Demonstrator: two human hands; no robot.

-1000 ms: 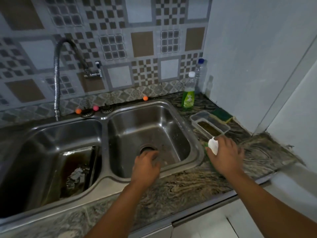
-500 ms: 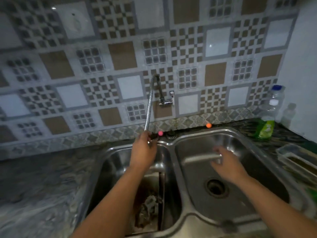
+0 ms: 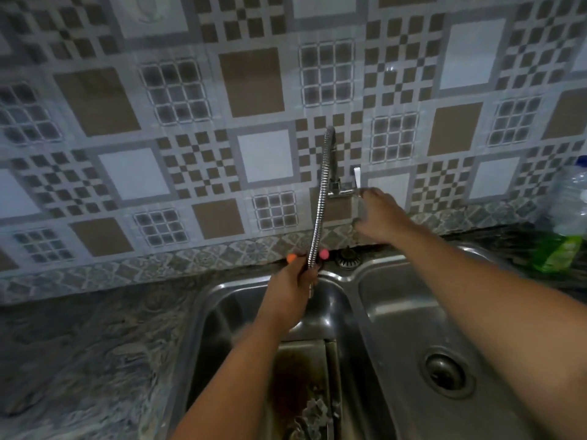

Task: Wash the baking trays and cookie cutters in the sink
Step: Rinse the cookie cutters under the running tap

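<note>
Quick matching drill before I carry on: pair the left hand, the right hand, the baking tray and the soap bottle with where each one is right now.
Things:
1. left hand
2. right hand
3. baking tray
4. green soap bottle

Places:
A. on the counter at the far right
B. lying in the left basin
C. gripping the flexible faucet hose
D. reaching to the tap handle at the wall

Pairs: 1-C, 2-D, 3-B, 4-A

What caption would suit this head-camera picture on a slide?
Left hand grips the flexible faucet hose over the left basin while right hand reaches its lever.
</note>
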